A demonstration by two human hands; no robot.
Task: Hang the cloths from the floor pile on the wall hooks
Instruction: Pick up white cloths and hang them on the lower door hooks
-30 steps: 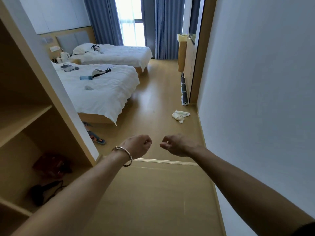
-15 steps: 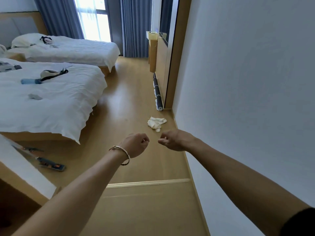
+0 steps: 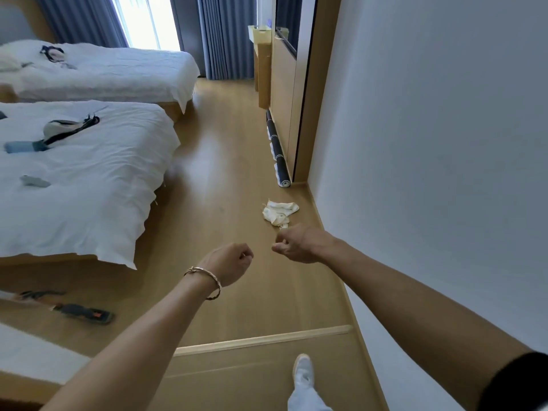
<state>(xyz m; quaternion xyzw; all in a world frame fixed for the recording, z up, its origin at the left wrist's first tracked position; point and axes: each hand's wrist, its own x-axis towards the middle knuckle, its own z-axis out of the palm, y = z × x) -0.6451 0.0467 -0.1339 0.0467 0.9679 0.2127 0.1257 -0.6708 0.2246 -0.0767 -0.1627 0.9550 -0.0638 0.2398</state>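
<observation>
The left grip (image 3: 229, 262) is curling into a fist around nothing, with a thin metal bracelet (image 3: 207, 280) sitting on the wrist just behind it. The right grip (image 3: 299, 244) is reaching out beside it, near but apart, its fingers bending loosely inward with the thumb pointing toward the left grip, and it is pinching nothing.

The pile of cream cloths (image 3: 280, 213) is lying crumpled on the wooden floor (image 3: 225, 179) just beyond the right grip, its near edge showing right above the knuckles. It is resting close to the white wall (image 3: 430, 143) that is running along the outer side of the right grip. Farther beyond the cloths, a dark rolled mat (image 3: 277, 149) is lying along the skirting. A white-covered bed (image 3: 89, 188) is standing well off to the outer side of the left grip. Behind both grips, a white shoe (image 3: 302, 369) is stepping over a pale threshold strip (image 3: 261, 339).
</observation>
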